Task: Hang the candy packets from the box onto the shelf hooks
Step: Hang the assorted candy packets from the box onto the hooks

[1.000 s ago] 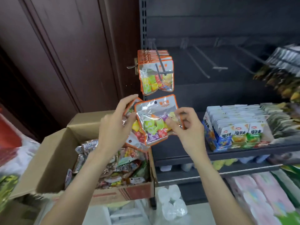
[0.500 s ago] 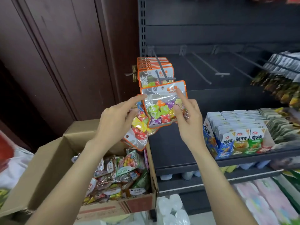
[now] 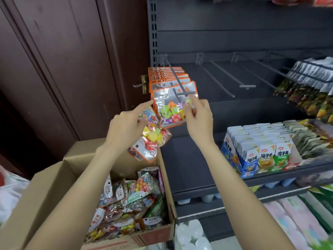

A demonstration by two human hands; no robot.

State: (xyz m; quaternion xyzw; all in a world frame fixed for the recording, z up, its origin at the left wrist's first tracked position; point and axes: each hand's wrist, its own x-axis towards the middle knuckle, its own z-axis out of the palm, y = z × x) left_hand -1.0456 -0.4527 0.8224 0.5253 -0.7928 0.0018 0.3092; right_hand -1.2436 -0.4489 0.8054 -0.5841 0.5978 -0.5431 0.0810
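Nearest me, low on the left, the open brown cardboard box (image 3: 54,186) holds a jumble of shiny candy packets (image 3: 129,201). To its right, a white and blue row of boxed snack cartons (image 3: 259,152) stands on the dark shelf (image 3: 189,170).

Above the box, my left hand (image 3: 124,130) grips a small bunch of orange-edged clear candy packets (image 3: 151,139) that hang tilted below my palm, while its forefinger stretches out to touch the left edge of another packet. My right hand (image 3: 198,120) pinches that orange-rimmed clear packet of coloured sweets (image 3: 171,109) by its right side, thumb and fingertips closed on it. The packet's top sits at the tip of the grey metal shelf hook (image 3: 178,82); I cannot tell whether its hole is over the prong.

Farther back on the same hook hangs a tight row of matching orange-topped packets (image 3: 165,74). Right of it, bare grey hooks (image 3: 227,76) jut from the dark back panel, and dark snack bags (image 3: 310,87) hang at the far right.
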